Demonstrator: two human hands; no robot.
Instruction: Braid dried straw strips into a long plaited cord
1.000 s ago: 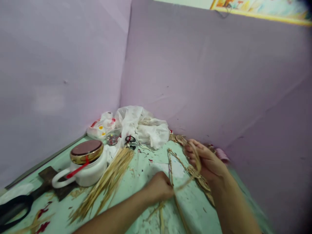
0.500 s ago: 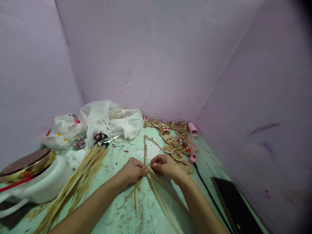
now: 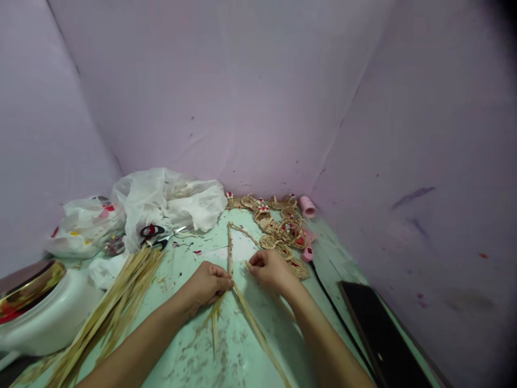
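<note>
My left hand (image 3: 209,284) pinches the lower end of a thin straw braid (image 3: 230,250). From there the braid runs up the table, bends sharply and slants right towards several coiled straw pieces with red and white beads (image 3: 278,231). Loose strands (image 3: 255,326) fan out below the left fingertips towards me. My right hand (image 3: 272,269) is a little to the right, thumb and fingers closed on a single straw strand (image 3: 247,265) whose tip pokes out on the left; its tail trails under the right forearm.
A bundle of dry straw strips (image 3: 109,307) lies left, with black-handled scissors (image 3: 155,234) at its far end. White plastic bags (image 3: 169,196), a white pot (image 3: 52,312), a pink thread spool (image 3: 307,207), a pink corded tool (image 3: 307,253) and a dark phone-like slab (image 3: 379,334) surround the work.
My right hand has drawn away from the braid to the right with a strand in its fingers. The left hand keeps its pinch. The whole view has shifted slightly right.
</note>
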